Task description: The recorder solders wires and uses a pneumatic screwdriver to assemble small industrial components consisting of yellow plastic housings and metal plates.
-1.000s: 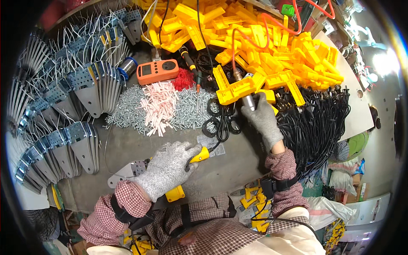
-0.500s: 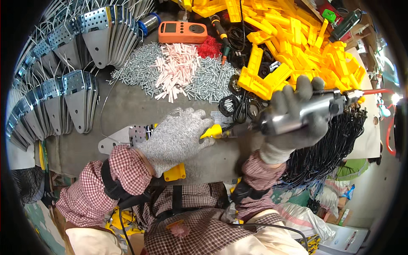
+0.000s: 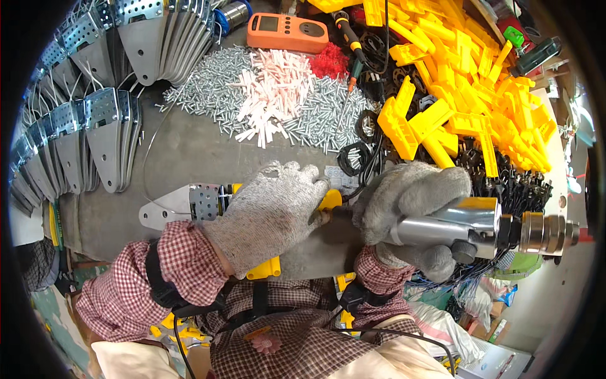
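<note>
My left hand (image 3: 271, 211), in a grey knit glove, is closed over a yellow plastic housing (image 3: 265, 268). The housing is mostly hidden under the palm, and its yellow end shows by my fingertips. From its left side sticks out a flat grey metal plate (image 3: 165, 210) with a perforated section. My gloved right hand (image 3: 413, 205) is wrapped around a silver air screwdriver (image 3: 442, 228), held level. Its dark front end points left, close to the yellow end at my left fingers; whether they touch, I cannot tell.
Piled screws (image 3: 211, 88) and pale pink sleeves (image 3: 271, 95) lie beyond my hands, by an orange meter (image 3: 287, 33) and a screwdriver (image 3: 348, 47). Yellow housings (image 3: 467, 82) heap at the far right, above black cables (image 3: 505, 183). Stacked metal plates (image 3: 107, 145) stand left.
My right hand has come down and turned, bringing the air screwdriver level; its silver body and coupling now show. My left hand stays closed over the housing. The view has shifted slightly.
</note>
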